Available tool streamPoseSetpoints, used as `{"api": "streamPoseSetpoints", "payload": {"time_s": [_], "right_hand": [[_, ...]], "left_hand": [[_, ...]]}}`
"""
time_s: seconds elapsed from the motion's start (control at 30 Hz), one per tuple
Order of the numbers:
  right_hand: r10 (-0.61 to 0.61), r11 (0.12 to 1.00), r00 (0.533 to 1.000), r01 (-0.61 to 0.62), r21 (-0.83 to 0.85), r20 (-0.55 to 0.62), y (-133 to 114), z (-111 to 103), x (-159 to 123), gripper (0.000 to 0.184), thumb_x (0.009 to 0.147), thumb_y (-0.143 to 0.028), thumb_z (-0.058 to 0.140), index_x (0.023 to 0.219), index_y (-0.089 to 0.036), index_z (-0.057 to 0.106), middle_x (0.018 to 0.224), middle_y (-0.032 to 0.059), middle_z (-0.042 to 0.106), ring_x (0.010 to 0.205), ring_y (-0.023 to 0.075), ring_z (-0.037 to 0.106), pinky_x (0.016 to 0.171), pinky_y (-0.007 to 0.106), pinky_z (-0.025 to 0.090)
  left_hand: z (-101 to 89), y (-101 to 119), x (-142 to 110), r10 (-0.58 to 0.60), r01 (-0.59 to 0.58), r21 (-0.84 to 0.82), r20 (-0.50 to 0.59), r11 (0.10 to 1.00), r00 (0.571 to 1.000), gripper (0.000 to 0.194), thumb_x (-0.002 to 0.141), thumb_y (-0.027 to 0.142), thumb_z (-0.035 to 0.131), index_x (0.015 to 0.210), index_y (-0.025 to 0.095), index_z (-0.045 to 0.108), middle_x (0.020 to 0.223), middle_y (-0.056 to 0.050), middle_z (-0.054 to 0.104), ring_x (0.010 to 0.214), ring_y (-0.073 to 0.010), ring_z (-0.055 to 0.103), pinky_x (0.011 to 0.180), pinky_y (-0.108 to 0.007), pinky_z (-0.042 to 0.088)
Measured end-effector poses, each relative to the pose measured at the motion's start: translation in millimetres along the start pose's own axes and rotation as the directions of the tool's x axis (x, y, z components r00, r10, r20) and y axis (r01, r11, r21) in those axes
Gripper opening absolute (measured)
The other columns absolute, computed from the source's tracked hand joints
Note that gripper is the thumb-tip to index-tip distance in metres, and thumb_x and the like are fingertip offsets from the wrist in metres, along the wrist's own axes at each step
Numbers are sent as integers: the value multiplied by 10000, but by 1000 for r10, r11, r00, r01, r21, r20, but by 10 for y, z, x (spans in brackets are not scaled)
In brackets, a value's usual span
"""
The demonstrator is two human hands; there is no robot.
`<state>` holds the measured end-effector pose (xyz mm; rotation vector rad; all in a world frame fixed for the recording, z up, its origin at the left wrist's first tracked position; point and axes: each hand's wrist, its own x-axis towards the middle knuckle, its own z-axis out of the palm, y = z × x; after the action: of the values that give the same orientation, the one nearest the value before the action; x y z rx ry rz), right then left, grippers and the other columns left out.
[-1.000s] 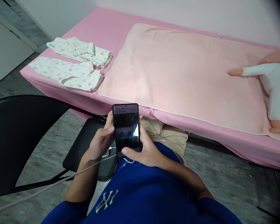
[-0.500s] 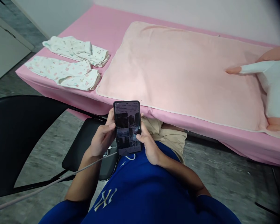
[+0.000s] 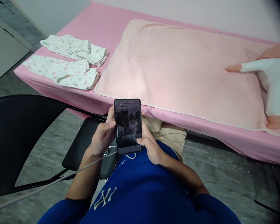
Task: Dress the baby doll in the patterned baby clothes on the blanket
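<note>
A black smartphone (image 3: 128, 125) with a lit screen is upright in front of my chest. My left hand (image 3: 102, 137) wraps around its left edge, fingers curled behind it. My right hand (image 3: 151, 147) grips the right edge, and its thumb rests on the lower part of the screen. A cable (image 3: 49, 184) runs from the phone's bottom off to the lower left. Both hands hover over my lap, just in front of the pink bed's (image 3: 102, 28) near edge.
A light pink towel (image 3: 177, 68) lies spread on the bed. Two folded patterned baby garments (image 3: 67, 62) lie at its left end. A doll in white clothing (image 3: 274, 81) lies at the right edge. A black folding chair (image 3: 25, 137) stands at my left.
My right thumb slid from the bottom left of the screen to its right side. The picture on the screen changed. The view shifted slightly; the phone stays in both hands.
</note>
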<state>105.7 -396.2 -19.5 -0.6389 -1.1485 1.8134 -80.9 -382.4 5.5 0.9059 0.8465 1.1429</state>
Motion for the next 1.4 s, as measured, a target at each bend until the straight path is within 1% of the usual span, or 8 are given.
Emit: {"api": "streamPoseSetpoints", "payload": {"time_s": [0.1,0.23,0.4,0.5,0.67,0.97,1.17,1.4], "right_hand": [[25,1000,1000,-24,-19,10,-13,-15,-18,629,884,-228,589,1507,-290,529,1326,34,668,1254,277,601,1213,498,464],[25,999,999,-24,-41,20,-53,-6,-42,621,862,-211,613,1474,-292,542,1291,34,652,1223,273,593,1206,497,461],[16,998,999,-14,-57,43,-111,16,-71,685,881,-213,611,1551,-300,501,1417,41,634,1325,286,564,1247,521,429],[7,998,998,-4,-55,59,-143,25,-85,751,890,-204,607,1616,-305,445,1536,39,588,1406,289,530,1275,525,404],[30,996,998,-24,-90,61,-178,18,-104,727,912,-219,608,1617,-303,452,1514,43,602,1401,291,538,1256,518,428],[45,998,998,-43,-51,44,-138,-19,-92,700,896,-274,627,1583,-296,493,1396,52,661,1324,307,586,1222,540,472],[29,999,999,-28,-43,39,-136,-16,-74,748,904,-310,609,1636,-297,454,1411,59,659,1357,322,584,1237,542,454],[44,997,998,-41,-66,52,-121,-33,-72,763,903,-337,599,1646,-299,426,1412,61,664,1327,318,597,1213,540,478]], "left_hand": [[8,0,-2,2,-2,-4,-5,1000,1000,560,964,456,574,1506,320,603,1475,-98,688,1467,-440,561,1213,-692,471],[35,29,-38,15,-15,7,9,1000,1000,586,971,448,588,1545,334,566,1505,-97,664,1487,-450,548,1230,-703,443],[63,72,-90,39,-40,33,30,999,999,688,943,404,654,1598,286,478,1541,-124,638,1535,-441,497,1264,-703,398],[50,61,-94,52,-53,78,11,996,999,657,956,364,682,1580,296,488,1557,-105,624,1559,-415,473,1298,-671,371],[4,21,-74,52,-49,177,-17,983,998,643,997,322,704,1599,325,477,1550,-84,623,1536,-373,502,1323,-621,366],[82,60,-67,58,-58,9,48,998,997,595,993,354,636,1574,317,515,1567,-84,620,1533,-395,504,1284,-652,402],[78,57,-61,48,-48,-6,51,999,998,547,998,382,615,1536,305,553,1555,-88,628,1530,-404,505,1265,-650,420],[32,16,-34,84,-85,17,56,996,995,564,993,399,630,1545,310,558,1586,-73,604,1556,-393,471,1324,-636,351]]}}
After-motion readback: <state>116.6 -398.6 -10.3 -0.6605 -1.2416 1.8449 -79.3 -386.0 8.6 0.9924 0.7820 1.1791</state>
